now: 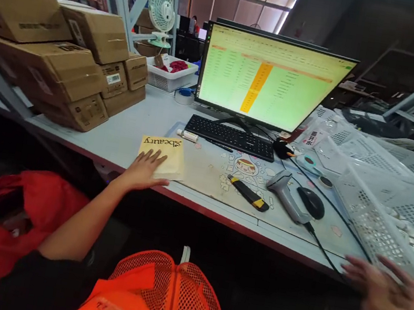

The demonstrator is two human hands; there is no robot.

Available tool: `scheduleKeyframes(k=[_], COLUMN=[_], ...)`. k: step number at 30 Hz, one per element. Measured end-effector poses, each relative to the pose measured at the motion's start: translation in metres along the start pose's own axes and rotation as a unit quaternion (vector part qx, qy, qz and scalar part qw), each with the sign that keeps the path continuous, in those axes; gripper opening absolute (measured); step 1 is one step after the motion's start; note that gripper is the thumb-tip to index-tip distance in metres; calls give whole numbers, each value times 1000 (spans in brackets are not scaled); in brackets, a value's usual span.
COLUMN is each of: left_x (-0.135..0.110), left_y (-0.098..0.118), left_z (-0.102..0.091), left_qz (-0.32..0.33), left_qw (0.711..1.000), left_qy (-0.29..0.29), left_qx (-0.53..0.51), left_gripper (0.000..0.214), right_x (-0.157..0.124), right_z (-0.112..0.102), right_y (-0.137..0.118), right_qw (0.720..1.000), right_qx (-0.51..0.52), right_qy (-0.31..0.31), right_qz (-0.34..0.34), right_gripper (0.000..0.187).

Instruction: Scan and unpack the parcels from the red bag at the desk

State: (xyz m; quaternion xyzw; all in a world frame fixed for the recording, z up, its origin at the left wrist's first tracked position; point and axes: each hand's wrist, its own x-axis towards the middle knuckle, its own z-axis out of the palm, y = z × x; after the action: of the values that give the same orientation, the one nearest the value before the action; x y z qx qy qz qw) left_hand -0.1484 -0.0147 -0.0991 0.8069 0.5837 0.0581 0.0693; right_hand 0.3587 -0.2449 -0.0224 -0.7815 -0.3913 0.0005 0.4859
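Resting flat on the yellow packet, the left hand lies palm down with fingers spread, pressing on it rather than closing around it. The packet, with dark lettering along its far edge, lies on the desk in front of the keyboard and left of it, close to the desk's near edge and overlapping the left end of the desk mat. The right hand is blurred, well right of the keyboard and nearer the person; its fingers are spread and it grasps nothing. It is at the near corner of the white mesh basket; contact cannot be judged. A white marker lies just left of the keyboard. In front of the keyboard, on the mat, lies a black-and-yellow utility knife. In front and to the right are a grey barcode scanner and a black mouse. Behind the keyboard stands a monitor showing a green spreadsheet. Stacked cardboard boxes sit far left of the keyboard.
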Motion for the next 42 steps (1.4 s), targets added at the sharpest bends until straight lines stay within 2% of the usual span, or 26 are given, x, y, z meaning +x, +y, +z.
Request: scheduleKeyframes(k=[2, 5, 7, 10, 15, 20, 25, 28, 30, 32, 33, 35, 37, 39, 42], left_x=[-13, -32, -43, -54, -54, -35, -24, -19, -6, 23, 42, 83, 117, 138, 145], left_y=[8, 24, 36, 56, 82, 100, 113, 116, 110, 97, 88, 66, 43, 24, 10], left_z=[5, 13, 17, 19, 17, 25, 35, 34, 25, 10, 1, -16, -26, -28, -21], left_qz=[30, 86, 122, 161, 207, 234, 237, 258, 280, 256, 220, 102, 38, 9, 0], left_qw=[1000, 996, 992, 986, 976, 967, 966, 960, 949, 948, 952, 967, 970, 972, 974], left_qy=[-3, 8, 19, 29, 44, 56, 40, 12, 7, 50, 86, 151, 168, 161, 150], left_qx=[-7, -14, -14, -21, -59, -82, -89, -109, -146, -184, -195, -179, -173, -172, -168], left_gripper=[106, 106, 93, 78, 59, 58, 68, 94, 97, 78, 65, 51, 49, 47, 39], right_x=[23, 55, 68, 76, 77, 80, 81, 82, 83, 83, 83, 83, 83, 82, 82], right_z=[45, 105, 134, 158, 162, 154, 151, 150, 150, 150, 151, 151, 151, 151, 150], right_y=[-11, -27, -31, -32, -30, -29, -30, -35, -38, -41, -42, -43, -43, -41, -39], right_qw=[999, 985, 964, 942, 937, 919, 904, 896, 889, 882, 880, 877, 875, 875, 873], right_qx=[19, -90, -170, -237, -286, -322, -352, -370, -385, -396, -399, -403, -405, -406, -406], right_qy=[-34, -114, -154, -173, -164, -210, -230, -230, -235, -242, -245, -245, -244, -243, -244], right_qz=[-24, -89, -134, -164, -119, -82, -75, -86, -82, -80, -82, -93, -102, -107, -115], right_gripper=[49, 52, 57, 64, 69, 70, 70, 69, 69, 68, 68, 64, 60, 57, 58])
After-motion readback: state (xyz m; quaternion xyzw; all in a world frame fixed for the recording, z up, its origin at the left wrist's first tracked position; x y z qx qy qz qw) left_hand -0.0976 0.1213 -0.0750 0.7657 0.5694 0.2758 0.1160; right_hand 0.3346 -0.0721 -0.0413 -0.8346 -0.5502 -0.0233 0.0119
